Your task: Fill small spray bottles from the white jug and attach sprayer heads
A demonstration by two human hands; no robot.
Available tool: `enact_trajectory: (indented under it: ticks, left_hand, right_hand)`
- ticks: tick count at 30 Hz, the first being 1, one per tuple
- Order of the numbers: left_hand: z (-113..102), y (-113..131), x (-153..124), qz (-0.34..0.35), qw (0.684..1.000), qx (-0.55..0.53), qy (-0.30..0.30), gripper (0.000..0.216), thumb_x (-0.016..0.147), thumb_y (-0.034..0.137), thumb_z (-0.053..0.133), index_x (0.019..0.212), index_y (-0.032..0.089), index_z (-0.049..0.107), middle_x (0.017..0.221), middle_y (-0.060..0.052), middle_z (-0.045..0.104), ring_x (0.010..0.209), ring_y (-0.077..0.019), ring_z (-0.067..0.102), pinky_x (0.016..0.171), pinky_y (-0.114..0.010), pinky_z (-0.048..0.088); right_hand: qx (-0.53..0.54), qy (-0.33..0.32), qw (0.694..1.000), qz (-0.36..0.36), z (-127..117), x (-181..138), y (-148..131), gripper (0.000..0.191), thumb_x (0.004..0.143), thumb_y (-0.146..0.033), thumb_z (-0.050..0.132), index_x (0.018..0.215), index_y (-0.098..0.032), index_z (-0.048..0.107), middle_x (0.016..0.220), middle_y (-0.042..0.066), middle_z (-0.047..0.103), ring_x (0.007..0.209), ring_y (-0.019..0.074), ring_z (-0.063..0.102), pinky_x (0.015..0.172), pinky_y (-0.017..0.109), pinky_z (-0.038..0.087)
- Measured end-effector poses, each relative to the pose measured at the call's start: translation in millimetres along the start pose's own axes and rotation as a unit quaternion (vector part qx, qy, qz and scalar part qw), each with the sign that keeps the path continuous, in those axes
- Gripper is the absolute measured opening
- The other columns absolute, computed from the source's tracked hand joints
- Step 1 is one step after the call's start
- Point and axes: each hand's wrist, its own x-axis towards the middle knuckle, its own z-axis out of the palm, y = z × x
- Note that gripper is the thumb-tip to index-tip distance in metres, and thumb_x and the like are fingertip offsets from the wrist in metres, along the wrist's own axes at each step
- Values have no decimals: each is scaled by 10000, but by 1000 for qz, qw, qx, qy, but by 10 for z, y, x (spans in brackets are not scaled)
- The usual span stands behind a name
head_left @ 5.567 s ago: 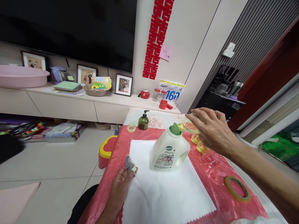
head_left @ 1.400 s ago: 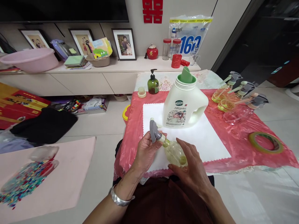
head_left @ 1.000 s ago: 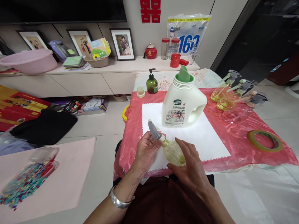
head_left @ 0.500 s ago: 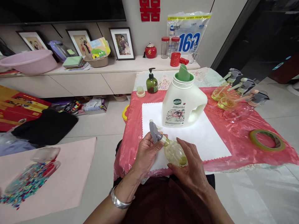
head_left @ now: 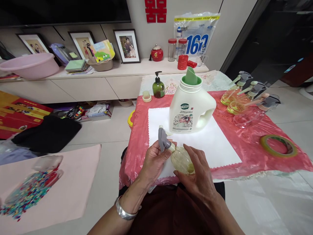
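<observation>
A clear yellowish spray bottle lies tilted between my hands, above the near part of a white mat. My left hand pinches the collar of its grey trigger sprayer, which sits at the bottle's neck. Around the bottle's body, thumb and fingers on either side, is my right hand. A little yellow-green liquid shows at the bottle's base. Just beyond stands a large white detergent jug with a green spout in its open mouth.
Several spray bottles stand on the red table covering at the right, near a roll of tape. A green pump bottle and a pale cap are at the back left. Colourful small pieces lie on a pink surface.
The sprayer head has turned a little and shifted slightly right at the bottle's neck, with my left fingers on its collar. My right hand still holds the bottle's body.
</observation>
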Motion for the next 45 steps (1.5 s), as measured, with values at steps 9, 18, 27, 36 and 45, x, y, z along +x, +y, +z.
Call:
enact_trajectory:
  ticks: [9, 18, 27, 36, 45]
  left_hand:
    - [35, 12, -59, 2, 1000, -12, -15, 449, 687, 413, 944, 1044, 198, 776, 1022, -56, 776, 991, -191, 691, 919, -315, 509]
    - [34, -41, -13, 7, 997, -32, 65, 504, 562, 371, 1007, 981, 178, 806, 867, -13, 764, 797, -123, 666, 783, -241, 512]
    - [73, 86, -35, 11, 998, -55, -3, 439, 638, 348, 975, 977, 165, 766, 958, -78, 805, 932, -176, 724, 885, -284, 528]
    - [98, 53, -40, -4, 997, -69, 30, 449, 559, 299, 1014, 927, 172, 791, 903, -26, 764, 884, -151, 692, 841, -267, 529]
    - [67, 85, -15, -47, 994, -93, 17, 482, 515, 292, 1033, 890, 153, 763, 855, -30, 776, 833, -156, 708, 844, -290, 544]
  right_hand:
    - [3, 26, 1000, -5, 85, -3, -17, 721, 922, -339, 671, 1556, -207, 354, 1345, 140, 496, 1147, 299, 471, 938, 501, 495]
    - [31, 5, 999, 13, 134, -29, -22, 754, 908, -353, 684, 1569, -240, 339, 1361, 121, 490, 1168, 291, 470, 965, 494, 490]
    - [82, -1, 995, 54, 154, -49, 4, 766, 895, -389, 715, 1560, -286, 348, 1338, 87, 520, 1180, 266, 512, 975, 439, 499]
    - [133, -5, 989, 65, 176, -74, -28, 754, 890, -380, 724, 1552, -313, 369, 1325, 64, 544, 1189, 248, 530, 998, 416, 502]
    - [214, -19, 969, 119, 190, -95, -23, 744, 867, -430, 764, 1526, -304, 442, 1279, 54, 589, 1140, 235, 580, 964, 389, 523]
